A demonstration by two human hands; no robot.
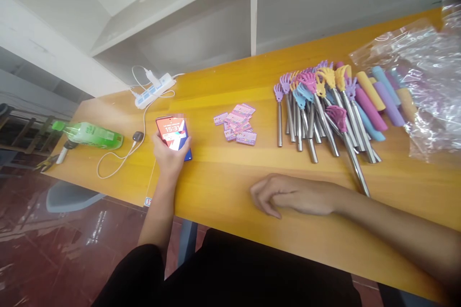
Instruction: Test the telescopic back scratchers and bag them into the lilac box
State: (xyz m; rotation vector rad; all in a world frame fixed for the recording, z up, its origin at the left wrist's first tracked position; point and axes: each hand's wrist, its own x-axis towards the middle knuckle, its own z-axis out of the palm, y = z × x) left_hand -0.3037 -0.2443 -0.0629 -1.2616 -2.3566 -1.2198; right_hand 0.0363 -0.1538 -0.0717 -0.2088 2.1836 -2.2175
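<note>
My left hand is closed around a smartphone, its lit screen showing 15:31. Fingers and thumb grip its two sides near the lower half. On the wooden table, my right hand rests loosely with bent fingers, thumb apart from them, holding nothing. A small pile of pink and purple printed cards lies between the hands, a little farther back. Beyond my right hand is a heap of back scratchers with metal rods and pink, purple, blue and yellow claw heads.
Coloured foam tubes and clear plastic bags lie at the far right. To the left are a white power strip, a black charger with a cable, and a green bottle on its side. A shelf partition stands behind.
</note>
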